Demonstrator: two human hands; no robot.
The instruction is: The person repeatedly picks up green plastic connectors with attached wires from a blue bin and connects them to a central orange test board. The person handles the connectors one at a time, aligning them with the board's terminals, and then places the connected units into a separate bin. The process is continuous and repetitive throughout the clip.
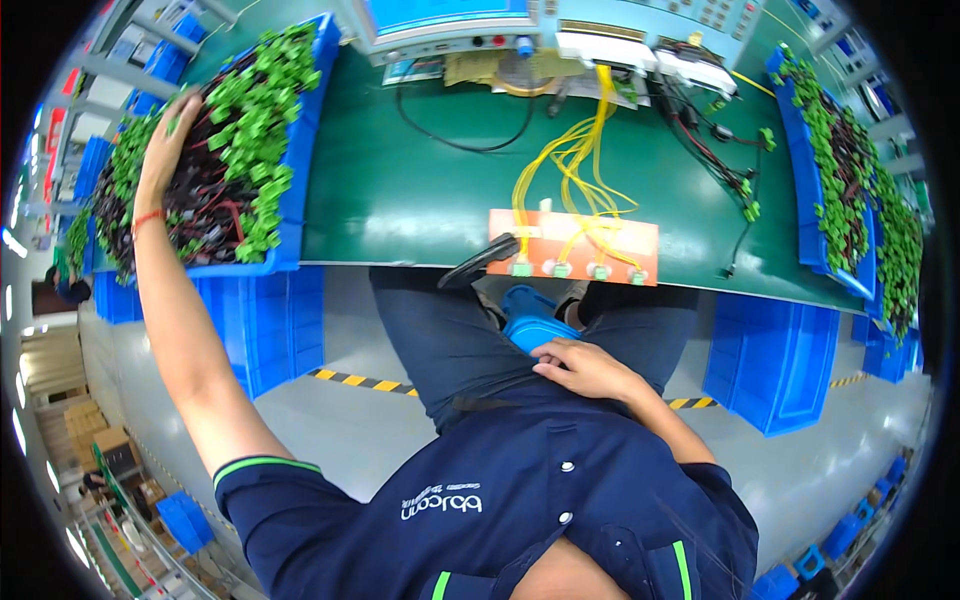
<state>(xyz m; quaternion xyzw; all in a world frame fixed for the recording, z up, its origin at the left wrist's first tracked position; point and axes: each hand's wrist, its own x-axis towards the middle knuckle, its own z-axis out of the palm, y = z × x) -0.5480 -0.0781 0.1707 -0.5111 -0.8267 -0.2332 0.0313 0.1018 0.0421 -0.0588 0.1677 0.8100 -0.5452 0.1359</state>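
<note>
My left hand reaches over the far left part of a blue bin. Its fingers are stretched out over a heap of dark and red wire harnesses with green connectors, and a bit of green shows between them. No held harness can be made out. In my lap, beside a blue stool, rests my right hand, its fingers loosely apart and holding nothing. Ahead, at the table's front edge, lies an orange board with several small green sockets and yellow wires. A black handle sits at its left end.
Test instruments stand at the back of the green table. A dark harness hangs from one onto the table. Another blue bin of harnesses stands on the right. Blue crates are below the table.
</note>
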